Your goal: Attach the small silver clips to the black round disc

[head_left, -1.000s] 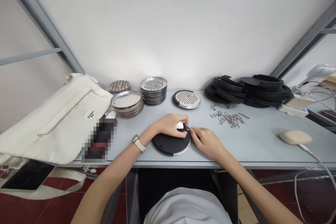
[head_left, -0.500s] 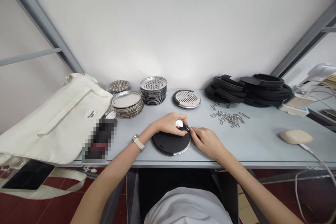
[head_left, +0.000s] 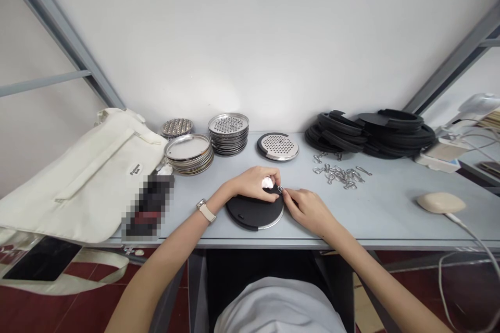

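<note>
A round black disc (head_left: 253,214) with a silvery rim along its lower right lies flat near the table's front edge. My left hand (head_left: 253,182) arches over its upper part, thumb and fingers closed at the upper right edge. Under that palm shows a white crumpled piece (head_left: 267,182), like tissue. My right hand (head_left: 310,209) pinches a small metal wire clip (head_left: 280,189) at the same edge, between thumb and forefinger. Where the clip meets the disc is partly hidden by my fingers. Behind lies a round grater (head_left: 279,146) with a black edge piece.
Stacked metal grater plates (head_left: 228,138) and plain-topped metal discs (head_left: 188,152) stand back left. Black ring-shaped parts (head_left: 336,132) are piled back right, with loose wire clips (head_left: 339,175) before them. A white bag (head_left: 86,182) lies left; a cream corded device (head_left: 441,202) sits right.
Both hands stay at the disc's upper right edge with the clip between them. Only a very slight shift of the view shows.
</note>
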`<move>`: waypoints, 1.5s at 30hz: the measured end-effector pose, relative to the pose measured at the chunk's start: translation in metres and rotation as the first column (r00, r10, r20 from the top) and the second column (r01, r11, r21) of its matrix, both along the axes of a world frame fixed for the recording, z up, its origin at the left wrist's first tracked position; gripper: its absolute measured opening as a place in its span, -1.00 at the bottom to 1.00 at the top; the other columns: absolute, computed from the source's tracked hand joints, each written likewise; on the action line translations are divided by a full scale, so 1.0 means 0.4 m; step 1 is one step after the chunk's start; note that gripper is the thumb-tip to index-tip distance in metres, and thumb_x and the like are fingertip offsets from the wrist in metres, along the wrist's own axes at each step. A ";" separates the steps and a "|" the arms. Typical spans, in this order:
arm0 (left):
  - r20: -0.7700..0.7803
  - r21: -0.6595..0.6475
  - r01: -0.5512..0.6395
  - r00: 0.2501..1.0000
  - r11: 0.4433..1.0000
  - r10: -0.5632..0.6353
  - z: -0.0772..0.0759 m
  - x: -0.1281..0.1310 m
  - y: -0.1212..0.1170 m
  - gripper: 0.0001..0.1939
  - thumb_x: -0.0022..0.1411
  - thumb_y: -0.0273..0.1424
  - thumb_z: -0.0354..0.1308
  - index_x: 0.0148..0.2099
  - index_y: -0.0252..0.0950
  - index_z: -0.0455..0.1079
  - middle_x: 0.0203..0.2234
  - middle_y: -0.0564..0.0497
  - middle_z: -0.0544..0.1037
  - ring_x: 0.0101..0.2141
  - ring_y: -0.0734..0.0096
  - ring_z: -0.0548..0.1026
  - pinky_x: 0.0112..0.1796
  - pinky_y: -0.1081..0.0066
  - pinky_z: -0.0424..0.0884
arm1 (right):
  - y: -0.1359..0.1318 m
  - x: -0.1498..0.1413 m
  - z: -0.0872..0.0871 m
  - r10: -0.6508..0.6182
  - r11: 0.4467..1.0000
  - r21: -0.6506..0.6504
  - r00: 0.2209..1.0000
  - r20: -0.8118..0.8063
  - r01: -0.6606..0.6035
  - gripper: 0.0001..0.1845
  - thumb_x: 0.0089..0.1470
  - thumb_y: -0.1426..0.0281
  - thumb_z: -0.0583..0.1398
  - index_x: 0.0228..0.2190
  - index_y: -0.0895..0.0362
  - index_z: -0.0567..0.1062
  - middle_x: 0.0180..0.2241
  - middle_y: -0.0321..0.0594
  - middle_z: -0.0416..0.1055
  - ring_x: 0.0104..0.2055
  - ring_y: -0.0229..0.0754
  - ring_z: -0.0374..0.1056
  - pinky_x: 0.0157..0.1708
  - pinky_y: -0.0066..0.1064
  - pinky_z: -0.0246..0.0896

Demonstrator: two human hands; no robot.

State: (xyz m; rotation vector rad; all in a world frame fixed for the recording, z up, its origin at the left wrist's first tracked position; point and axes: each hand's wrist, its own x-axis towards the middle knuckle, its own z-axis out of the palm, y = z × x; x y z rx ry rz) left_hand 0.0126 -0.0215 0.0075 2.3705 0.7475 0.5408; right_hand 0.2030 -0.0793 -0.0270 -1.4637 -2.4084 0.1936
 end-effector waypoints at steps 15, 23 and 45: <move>0.023 0.060 0.036 0.999 0.998 -0.038 -0.001 0.002 0.003 -0.75 -0.08 -0.45 0.22 -0.28 -0.31 0.31 -0.35 0.06 0.47 -0.32 0.45 0.40 -0.24 0.48 0.29 | -0.002 0.004 0.002 0.006 1.000 -0.004 1.000 0.015 -0.006 -0.56 0.27 0.30 -0.18 -0.47 0.09 0.38 -0.54 -0.22 0.44 -0.47 -0.21 0.34 -0.45 -0.43 -0.07; 0.046 0.017 0.050 0.998 0.999 -0.050 -0.006 0.000 0.007 -0.75 -0.08 -0.46 0.22 -0.27 -0.31 0.31 -0.36 0.06 0.49 -0.32 0.46 0.42 -0.25 0.49 0.31 | 0.001 0.003 -0.003 0.010 1.000 -0.017 1.000 0.017 -0.010 -0.56 0.27 0.28 -0.19 -0.47 0.09 0.35 -0.55 -0.24 0.42 -0.47 -0.21 0.32 -0.45 -0.44 -0.08; 0.093 -0.047 0.082 0.993 0.996 -0.078 -0.007 -0.001 0.011 -0.76 -0.05 -0.47 0.22 -0.25 -0.33 0.36 -0.33 0.02 0.51 -0.29 0.45 0.45 -0.22 0.47 0.32 | 0.004 0.007 -0.003 0.009 1.000 -0.017 1.000 0.017 -0.009 -0.58 0.26 0.29 -0.17 -0.49 0.09 0.35 -0.59 -0.26 0.37 -0.50 -0.23 0.29 -0.47 -0.44 -0.11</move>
